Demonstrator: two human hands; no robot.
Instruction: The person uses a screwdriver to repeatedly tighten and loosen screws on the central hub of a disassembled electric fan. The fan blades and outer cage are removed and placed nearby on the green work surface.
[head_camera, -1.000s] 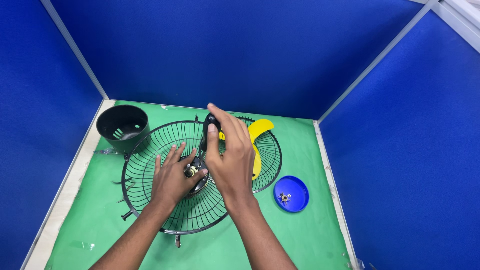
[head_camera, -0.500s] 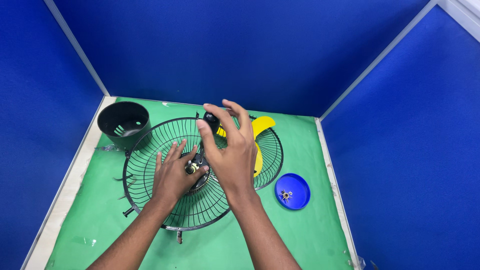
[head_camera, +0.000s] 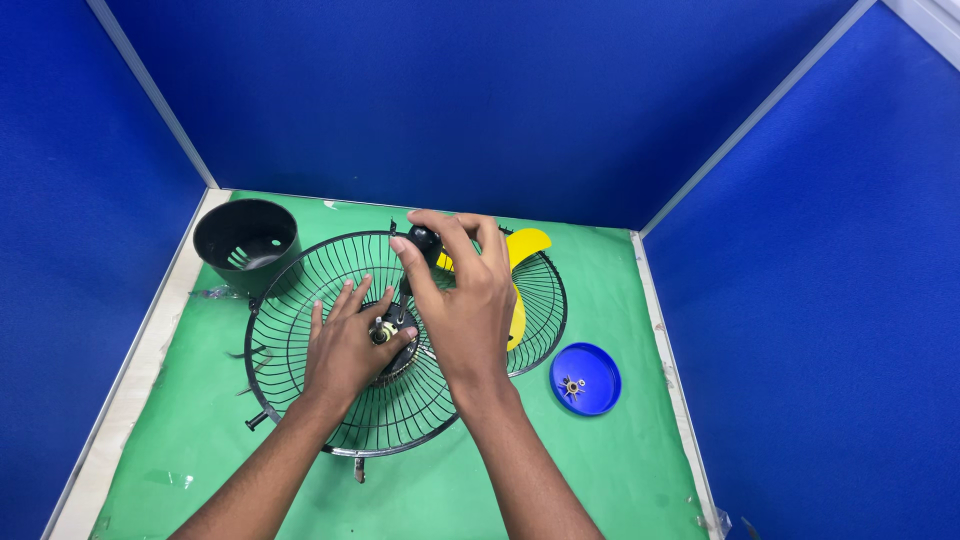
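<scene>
Wire fan guard (head_camera: 320, 300) — black, round, ribbed metal — lies flat on the green mat, a black plastic cup-shaped housing (head_camera: 245, 243) at its upper left. Left hand (head_camera: 350, 345), fingers spread, presses its hub; keep it pinned there. Right hand (head_camera: 465, 290) pinches a black-handled screwdriver (head_camera: 418, 250) — best held upright. Yellow blade (head_camera: 520, 262) lies beneath; blue dish (head_camera: 585, 378) sits right of the guard.

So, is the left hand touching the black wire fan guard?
Touching. The head view shows the left hand lying flat on the black wire fan guard, its palm and fingers pressing on the wires beside the centre hub.
</scene>
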